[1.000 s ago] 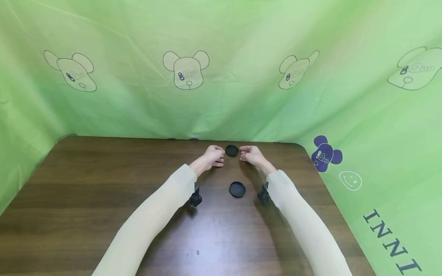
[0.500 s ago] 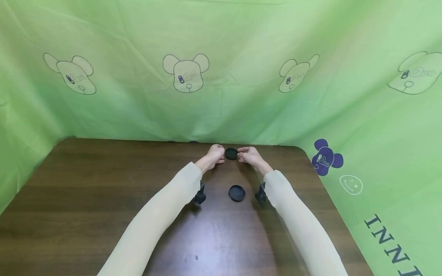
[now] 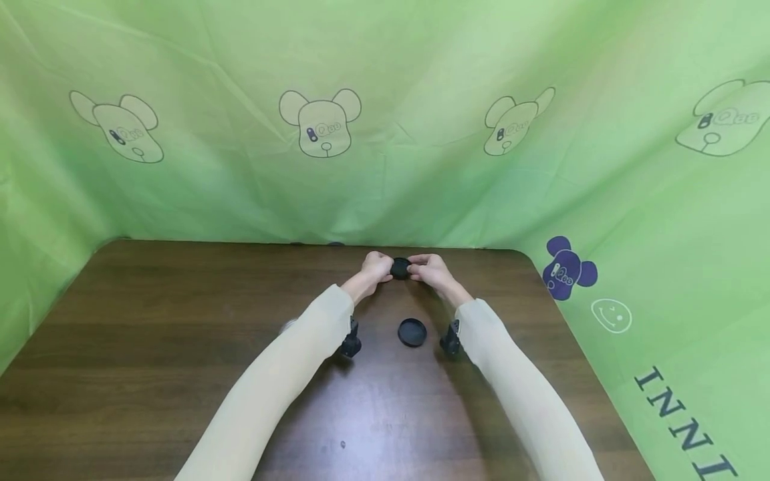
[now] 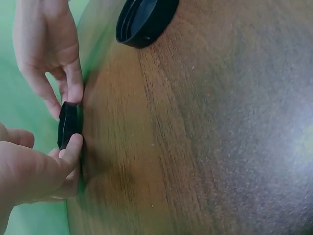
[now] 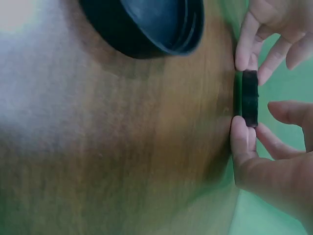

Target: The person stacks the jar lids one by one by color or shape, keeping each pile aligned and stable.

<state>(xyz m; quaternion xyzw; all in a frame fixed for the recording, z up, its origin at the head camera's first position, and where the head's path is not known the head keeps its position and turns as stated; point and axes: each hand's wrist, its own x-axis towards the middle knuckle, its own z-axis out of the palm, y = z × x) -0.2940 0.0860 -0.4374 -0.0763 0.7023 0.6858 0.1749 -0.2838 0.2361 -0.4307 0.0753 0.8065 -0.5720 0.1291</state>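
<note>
In the head view, a round black lid [image 3: 400, 268] is at the table's far edge between both hands. My left hand [image 3: 375, 268] pinches its left side, the thumb on its near edge in the left wrist view. From the other side my right hand [image 3: 430, 272] grips it with thumb and fingers. Both wrist views show this lid [image 4: 70, 125] edge-on; whether it touches the table I cannot tell. A second black lid [image 3: 412, 333], shallow with a raised rim, lies hollow side up nearer me, between the forearms. No hand touches it.
The brown wooden table [image 3: 180, 321] ends at a green printed curtain [image 3: 385, 200] just behind the hands. A small dark camera sits at each wrist. Beside the left sleeve shows a pale patch [image 3: 287, 325], too little visible to identify.
My right hand has moved left to the far lid, and both hands have closed in from beside it until their fingers hold its edges. The nearer lid stays put.
</note>
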